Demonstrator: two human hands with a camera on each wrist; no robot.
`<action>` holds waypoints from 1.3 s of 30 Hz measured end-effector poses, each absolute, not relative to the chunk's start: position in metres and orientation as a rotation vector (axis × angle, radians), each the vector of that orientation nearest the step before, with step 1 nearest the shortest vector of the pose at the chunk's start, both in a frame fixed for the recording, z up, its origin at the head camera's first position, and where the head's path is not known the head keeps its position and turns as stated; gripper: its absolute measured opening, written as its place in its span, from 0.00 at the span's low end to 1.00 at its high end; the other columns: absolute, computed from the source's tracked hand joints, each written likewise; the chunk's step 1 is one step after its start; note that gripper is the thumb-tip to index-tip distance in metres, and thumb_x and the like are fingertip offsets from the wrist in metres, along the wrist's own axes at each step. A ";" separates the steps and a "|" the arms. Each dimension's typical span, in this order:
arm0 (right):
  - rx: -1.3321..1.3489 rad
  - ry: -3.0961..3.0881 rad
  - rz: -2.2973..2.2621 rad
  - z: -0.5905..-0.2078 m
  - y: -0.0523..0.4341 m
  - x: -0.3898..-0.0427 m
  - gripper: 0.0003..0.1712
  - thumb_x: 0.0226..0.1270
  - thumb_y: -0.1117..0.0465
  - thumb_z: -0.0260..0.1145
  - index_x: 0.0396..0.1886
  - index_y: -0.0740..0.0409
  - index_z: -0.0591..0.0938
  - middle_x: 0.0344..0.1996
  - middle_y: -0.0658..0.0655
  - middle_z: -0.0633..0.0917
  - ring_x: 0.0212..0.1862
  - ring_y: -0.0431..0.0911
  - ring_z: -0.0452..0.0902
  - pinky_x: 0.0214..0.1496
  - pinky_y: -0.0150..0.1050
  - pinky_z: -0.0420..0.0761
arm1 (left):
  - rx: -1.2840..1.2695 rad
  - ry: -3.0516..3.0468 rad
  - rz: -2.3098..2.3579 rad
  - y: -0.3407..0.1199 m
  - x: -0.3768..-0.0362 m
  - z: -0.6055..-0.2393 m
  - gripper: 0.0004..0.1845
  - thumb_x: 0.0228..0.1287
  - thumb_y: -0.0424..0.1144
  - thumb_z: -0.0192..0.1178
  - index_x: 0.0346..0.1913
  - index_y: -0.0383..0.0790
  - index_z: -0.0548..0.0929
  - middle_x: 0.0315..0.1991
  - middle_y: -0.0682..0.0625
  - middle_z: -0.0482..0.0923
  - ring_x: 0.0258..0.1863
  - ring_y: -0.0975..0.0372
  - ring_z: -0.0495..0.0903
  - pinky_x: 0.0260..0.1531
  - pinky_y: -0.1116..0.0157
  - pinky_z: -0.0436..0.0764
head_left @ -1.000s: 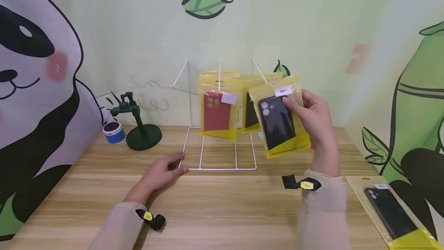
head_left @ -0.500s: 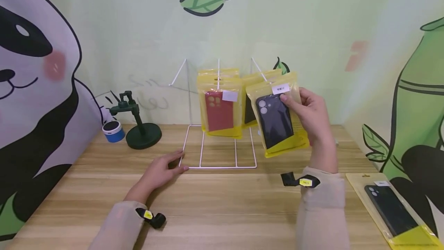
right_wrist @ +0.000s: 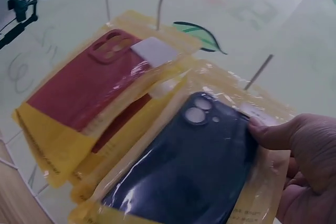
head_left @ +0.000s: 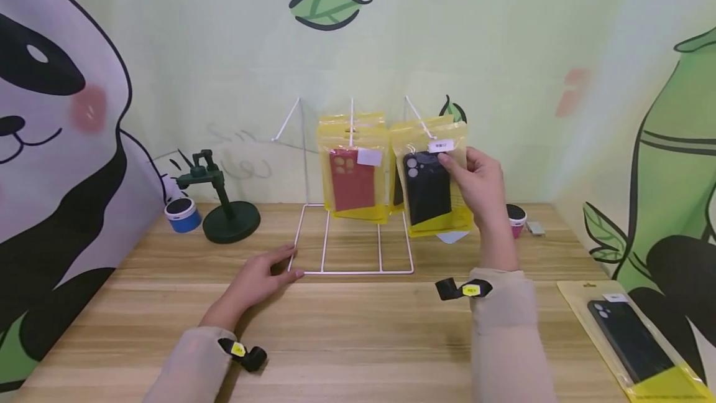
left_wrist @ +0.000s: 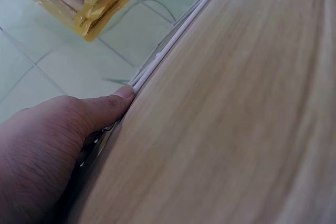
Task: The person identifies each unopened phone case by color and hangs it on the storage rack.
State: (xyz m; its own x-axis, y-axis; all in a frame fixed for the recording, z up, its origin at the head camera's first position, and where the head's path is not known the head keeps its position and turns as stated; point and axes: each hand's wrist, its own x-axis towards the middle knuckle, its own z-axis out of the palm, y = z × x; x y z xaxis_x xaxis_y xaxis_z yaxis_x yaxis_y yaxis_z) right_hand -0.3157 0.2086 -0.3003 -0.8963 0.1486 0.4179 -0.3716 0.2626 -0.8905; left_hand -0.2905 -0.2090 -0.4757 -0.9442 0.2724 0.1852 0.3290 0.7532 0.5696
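My right hand [head_left: 482, 182] pinches the right side of a yellow, clear-fronted bag with a black phone case [head_left: 427, 188] in it, thumb on the front by the white label. The right prong [head_left: 418, 115] of a white wire rack [head_left: 358, 273] overlaps the bag's top edge. Behind it hangs another yellow bag [head_left: 396, 194], mostly hidden. On the middle prong hang bags, the front one holding a red phone case [right_wrist: 89, 87]. My left hand [head_left: 260, 275] rests at the rack's front left corner, its thumb [left_wrist: 113, 106] against the wire.
Another bagged black phone case [head_left: 632, 341] lies at the table's right edge. A dark green stand [head_left: 232, 222] and a blue round-topped item [head_left: 183, 215] stand on the left. Behind my right wrist are a pink round-topped item [head_left: 516, 221] and a small grey piece [head_left: 535, 229].
My right hand has carried the bagged black phone case left and slightly away, bringing its top onto the right prong. The pink item now shows. My left hand has stayed at the rack corner.
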 end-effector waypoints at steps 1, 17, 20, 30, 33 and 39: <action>0.196 -2.099 1.661 -0.302 0.207 -0.319 0.29 0.64 0.43 0.72 0.54 0.60 0.86 0.39 0.56 0.90 0.36 0.46 0.78 0.35 0.33 0.76 | -0.493 -2.856 -0.951 -0.209 -0.291 -0.475 0.35 0.66 0.58 0.65 0.70 0.43 0.75 0.72 0.47 0.69 0.72 0.47 0.66 0.69 0.42 0.63; 0.139 -2.051 1.493 -0.309 0.195 -0.335 0.24 0.66 0.46 0.71 0.52 0.58 0.87 0.45 0.59 0.90 0.41 0.46 0.83 0.40 0.33 0.80 | -0.501 -2.843 -0.965 -0.201 -0.289 -0.477 0.35 0.66 0.58 0.65 0.71 0.44 0.75 0.72 0.47 0.70 0.71 0.47 0.67 0.69 0.42 0.64; 0.131 -2.078 1.506 -0.308 0.198 -0.332 0.24 0.68 0.47 0.70 0.55 0.57 0.85 0.48 0.59 0.89 0.45 0.48 0.84 0.45 0.36 0.81 | -0.513 -2.842 -0.965 -0.199 -0.290 -0.476 0.35 0.66 0.58 0.65 0.70 0.44 0.75 0.72 0.47 0.70 0.71 0.48 0.67 0.69 0.42 0.64; 0.151 -2.201 1.408 -0.307 0.212 -0.326 0.24 0.71 0.50 0.68 0.55 0.63 0.83 0.50 0.63 0.87 0.51 0.53 0.85 0.55 0.45 0.82 | -0.523 -2.849 -0.956 -0.196 -0.292 -0.475 0.34 0.66 0.58 0.65 0.70 0.45 0.76 0.72 0.48 0.69 0.72 0.48 0.66 0.69 0.43 0.63; 0.187 -2.346 1.257 -0.311 0.218 -0.323 0.24 0.72 0.50 0.66 0.56 0.64 0.80 0.49 0.64 0.87 0.50 0.56 0.83 0.55 0.51 0.82 | -0.520 -2.846 -0.964 -0.198 -0.292 -0.476 0.35 0.66 0.57 0.65 0.70 0.44 0.75 0.72 0.47 0.69 0.72 0.47 0.66 0.70 0.43 0.63; 0.363 -2.657 0.951 -0.331 0.249 -0.311 0.25 0.75 0.51 0.63 0.58 0.66 0.78 0.52 0.66 0.85 0.54 0.60 0.82 0.57 0.57 0.80 | -0.498 -2.834 -0.956 -0.208 -0.290 -0.479 0.34 0.66 0.58 0.65 0.70 0.44 0.76 0.71 0.46 0.70 0.72 0.46 0.66 0.69 0.42 0.63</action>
State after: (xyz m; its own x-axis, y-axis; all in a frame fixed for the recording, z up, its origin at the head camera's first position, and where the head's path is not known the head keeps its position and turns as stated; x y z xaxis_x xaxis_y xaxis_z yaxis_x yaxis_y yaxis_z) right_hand -0.3114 0.2489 -0.3310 -0.9246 -0.1351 0.3562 -0.3305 0.7496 -0.5735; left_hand -0.2898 -0.2082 -0.4790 -0.9402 0.2717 0.2056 0.3407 0.7480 0.5696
